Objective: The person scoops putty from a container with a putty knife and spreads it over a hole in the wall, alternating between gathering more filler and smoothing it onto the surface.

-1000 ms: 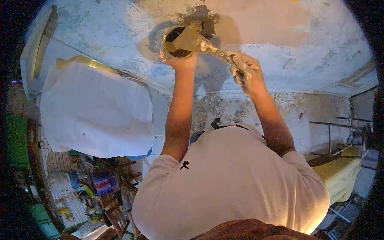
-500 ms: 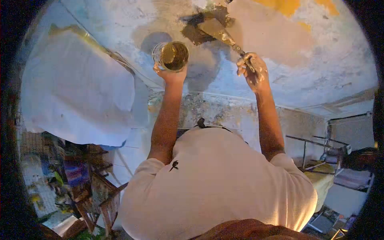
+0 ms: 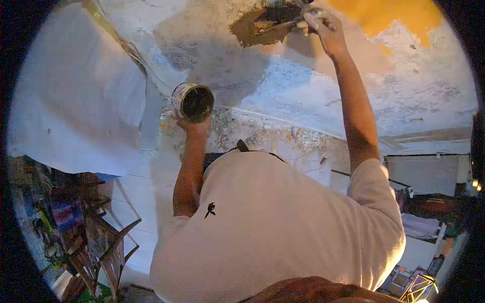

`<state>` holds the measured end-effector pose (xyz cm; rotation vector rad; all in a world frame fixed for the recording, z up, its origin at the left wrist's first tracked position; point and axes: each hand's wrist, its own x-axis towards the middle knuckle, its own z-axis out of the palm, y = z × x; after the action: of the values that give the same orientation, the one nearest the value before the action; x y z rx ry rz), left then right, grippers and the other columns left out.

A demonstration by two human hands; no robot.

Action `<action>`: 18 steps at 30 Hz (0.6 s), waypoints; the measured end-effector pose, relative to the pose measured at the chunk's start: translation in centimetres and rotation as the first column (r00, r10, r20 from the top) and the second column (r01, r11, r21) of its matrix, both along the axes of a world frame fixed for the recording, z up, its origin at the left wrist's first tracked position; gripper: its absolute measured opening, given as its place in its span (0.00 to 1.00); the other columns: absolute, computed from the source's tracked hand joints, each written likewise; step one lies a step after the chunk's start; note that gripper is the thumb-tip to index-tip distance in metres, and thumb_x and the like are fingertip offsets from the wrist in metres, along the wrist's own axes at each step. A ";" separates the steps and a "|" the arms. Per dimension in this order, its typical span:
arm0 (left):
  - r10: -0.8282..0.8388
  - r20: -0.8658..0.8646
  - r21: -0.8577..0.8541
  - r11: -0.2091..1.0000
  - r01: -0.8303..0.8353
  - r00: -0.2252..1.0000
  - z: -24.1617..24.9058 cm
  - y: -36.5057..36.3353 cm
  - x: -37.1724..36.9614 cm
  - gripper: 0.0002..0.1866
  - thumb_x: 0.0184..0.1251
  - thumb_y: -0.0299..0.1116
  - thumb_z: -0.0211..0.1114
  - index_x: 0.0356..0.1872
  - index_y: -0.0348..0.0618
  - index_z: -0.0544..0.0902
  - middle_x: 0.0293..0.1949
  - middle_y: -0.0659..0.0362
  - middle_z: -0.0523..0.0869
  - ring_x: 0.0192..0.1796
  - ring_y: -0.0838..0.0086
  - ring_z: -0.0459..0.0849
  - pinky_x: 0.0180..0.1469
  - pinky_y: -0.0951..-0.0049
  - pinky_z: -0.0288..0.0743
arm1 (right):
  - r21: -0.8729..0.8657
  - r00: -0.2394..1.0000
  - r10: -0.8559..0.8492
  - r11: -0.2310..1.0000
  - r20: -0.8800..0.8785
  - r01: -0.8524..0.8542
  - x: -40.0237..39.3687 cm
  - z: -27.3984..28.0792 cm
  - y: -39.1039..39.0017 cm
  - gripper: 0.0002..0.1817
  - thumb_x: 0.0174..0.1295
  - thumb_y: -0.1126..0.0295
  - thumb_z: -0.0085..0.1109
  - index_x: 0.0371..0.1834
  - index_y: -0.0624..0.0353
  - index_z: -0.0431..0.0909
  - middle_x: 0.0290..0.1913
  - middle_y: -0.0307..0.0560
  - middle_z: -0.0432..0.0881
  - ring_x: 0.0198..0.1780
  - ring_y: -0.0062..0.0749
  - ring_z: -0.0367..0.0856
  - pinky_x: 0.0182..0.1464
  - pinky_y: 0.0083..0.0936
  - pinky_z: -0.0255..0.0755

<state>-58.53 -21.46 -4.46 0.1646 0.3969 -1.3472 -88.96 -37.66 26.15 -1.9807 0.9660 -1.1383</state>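
My left hand (image 3: 194,124) is wrapped round the lower part of a small round tub (image 3: 193,102). Its open mouth faces me, and the inside looks dark with residue on the walls. High at the top, my right hand (image 3: 328,33) grips a putty knife (image 3: 288,24) by its handle. The blade lies low against a dark brown patch (image 3: 244,34) on the wall (image 3: 298,76); blur hides its exact edge. Pale smears mark the fingers of my right hand.
Yellow paint (image 3: 389,15) covers the wall's upper right. A large whitish sheet (image 3: 76,101) hangs at the left, above dark wooden furniture (image 3: 101,247). Crumbled debris (image 3: 273,131) lies along the wall's base. A lit wire-frame lamp (image 3: 420,289) stands at the lower right.
My right hand has moved up, with the putty knife now flatter against the dark patch. My left hand and the tub have shifted down and left. The view has turned slightly.
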 end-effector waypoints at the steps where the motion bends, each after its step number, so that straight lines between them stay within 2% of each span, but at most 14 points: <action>1: -0.001 -0.010 0.003 1.000 0.002 1.000 -1.3 0.5 0.4 0.43 0.64 0.72 0.32 0.63 0.53 0.78 0.62 0.53 0.80 0.64 0.51 0.77 0.67 0.44 0.68 | 0.003 1.000 -0.001 1.000 -0.010 0.002 1.0 1.2 -0.2 0.10 0.65 0.67 0.64 0.41 0.63 0.81 0.36 0.45 0.86 0.36 0.29 0.84 0.38 0.25 0.77; 3: 0.055 0.099 -0.324 0.946 -0.020 0.994 -3.9 1.3 0.9 0.40 0.57 0.67 0.52 0.64 0.49 0.77 0.64 0.53 0.78 0.67 0.50 0.74 0.71 0.43 0.62 | -0.067 0.994 -0.014 0.998 -0.108 0.007 2.9 2.8 -1.0 0.12 0.67 0.66 0.63 0.28 0.62 0.82 0.22 0.37 0.79 0.23 0.18 0.74 0.27 0.21 0.67; 4: 0.054 0.091 -0.322 0.946 -0.022 0.994 -2.4 1.8 0.8 0.40 0.57 0.67 0.52 0.64 0.49 0.77 0.64 0.53 0.78 0.67 0.50 0.74 0.71 0.43 0.62 | -0.196 0.979 0.005 0.979 -0.203 -0.045 3.0 2.9 -2.3 0.12 0.67 0.66 0.63 0.26 0.59 0.80 0.21 0.35 0.78 0.21 0.16 0.72 0.25 0.20 0.66; 6: 0.126 -0.056 0.109 0.987 -0.120 0.990 0.3 2.4 0.6 0.41 0.59 0.67 0.52 0.65 0.48 0.76 0.65 0.53 0.77 0.68 0.50 0.73 0.72 0.43 0.61 | -0.203 0.967 -0.019 0.979 -0.255 -0.035 3.4 3.0 -4.9 0.12 0.67 0.65 0.63 0.27 0.59 0.80 0.21 0.35 0.77 0.22 0.16 0.72 0.25 0.20 0.66; 7: 0.127 -0.063 0.112 0.986 -0.120 0.990 -1.2 2.6 1.1 0.41 0.59 0.67 0.52 0.65 0.48 0.76 0.65 0.53 0.77 0.68 0.50 0.73 0.72 0.43 0.61 | -0.211 0.953 -0.042 0.977 -0.300 -0.023 4.4 3.5 -4.7 0.12 0.67 0.65 0.63 0.27 0.59 0.79 0.20 0.34 0.76 0.22 0.16 0.72 0.25 0.20 0.66; 8: 0.091 -0.113 -0.068 0.993 -0.099 0.989 -3.5 2.7 1.8 0.40 0.59 0.67 0.51 0.65 0.48 0.76 0.65 0.53 0.77 0.68 0.50 0.72 0.72 0.43 0.61 | -0.150 0.976 -0.024 0.989 -0.217 -0.009 5.3 3.7 -4.0 0.12 0.67 0.65 0.63 0.28 0.59 0.79 0.20 0.32 0.75 0.21 0.16 0.72 0.24 0.20 0.67; 9: 0.046 -0.155 -0.248 0.965 -0.084 0.987 -4.3 2.9 2.3 0.40 0.60 0.67 0.50 0.65 0.48 0.76 0.65 0.53 0.77 0.69 0.50 0.72 0.71 0.42 0.62 | -0.148 0.974 -0.023 0.989 -0.224 -0.011 6.1 4.1 -3.9 0.12 0.67 0.65 0.63 0.28 0.59 0.79 0.20 0.32 0.75 0.21 0.16 0.72 0.24 0.20 0.67; 11: 0.077 -0.113 -0.181 0.979 -0.097 0.991 -5.7 3.7 2.5 0.39 0.60 0.66 0.49 0.65 0.49 0.76 0.66 0.53 0.77 0.69 0.50 0.71 0.71 0.42 0.62 | 0.018 0.961 -0.102 0.994 -0.256 0.111 7.2 4.6 -3.6 0.09 0.67 0.66 0.62 0.33 0.59 0.80 0.22 0.31 0.75 0.21 0.16 0.72 0.24 0.20 0.67; 12: 0.102 -0.062 -0.115 0.987 -0.109 0.993 -5.3 3.9 2.5 0.39 0.61 0.66 0.48 0.65 0.50 0.76 0.66 0.53 0.76 0.69 0.51 0.71 0.71 0.42 0.62 | 0.018 0.960 -0.103 0.994 -0.262 0.111 7.4 4.3 -4.1 0.09 0.67 0.66 0.62 0.33 0.59 0.80 0.22 0.31 0.75 0.21 0.16 0.72 0.24 0.20 0.67; 14: 0.099 -0.060 -0.073 0.992 -0.103 0.993 -4.3 4.0 2.6 0.38 0.61 0.66 0.49 0.65 0.50 0.76 0.66 0.54 0.76 0.69 0.51 0.71 0.71 0.42 0.62 | -0.173 0.955 -0.010 0.984 -0.297 -0.044 7.8 3.6 -5.8 0.07 0.67 0.68 0.63 0.40 0.60 0.82 0.23 0.34 0.78 0.21 0.16 0.73 0.24 0.19 0.68; 15: 0.094 -0.053 -0.031 0.995 -0.096 0.994 -3.9 4.0 2.8 0.38 0.61 0.66 0.49 0.65 0.51 0.76 0.66 0.54 0.76 0.69 0.51 0.71 0.70 0.42 0.63 | -0.172 0.954 -0.011 0.984 -0.300 -0.043 8.3 3.5 -6.3 0.07 0.67 0.68 0.63 0.40 0.60 0.82 0.23 0.34 0.78 0.21 0.16 0.73 0.24 0.19 0.68; 17: 0.098 -0.057 -0.028 0.995 -0.100 0.994 -4.9 3.6 3.2 0.39 0.59 0.66 0.51 0.64 0.51 0.77 0.66 0.54 0.76 0.69 0.52 0.71 0.70 0.42 0.63 | -0.163 0.916 -0.060 0.987 -0.398 -0.007 9.3 3.3 -7.2 0.11 0.66 0.69 0.63 0.49 0.60 0.81 0.28 0.37 0.83 0.23 0.16 0.76 0.27 0.20 0.72; 18: 0.104 -0.057 -0.027 0.994 -0.106 0.993 -5.5 3.5 3.4 0.39 0.58 0.67 0.52 0.64 0.51 0.77 0.66 0.54 0.76 0.69 0.52 0.71 0.70 0.42 0.63 | -0.163 0.915 -0.064 0.987 -0.399 -0.003 9.7 2.8 -8.3 0.11 0.66 0.69 0.63 0.49 0.60 0.81 0.28 0.37 0.83 0.23 0.16 0.76 0.27 0.20 0.72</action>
<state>-55.11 -17.98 -9.91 0.0807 0.4260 -1.2556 -79.21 -45.91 28.96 -2.4006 1.1433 -0.8574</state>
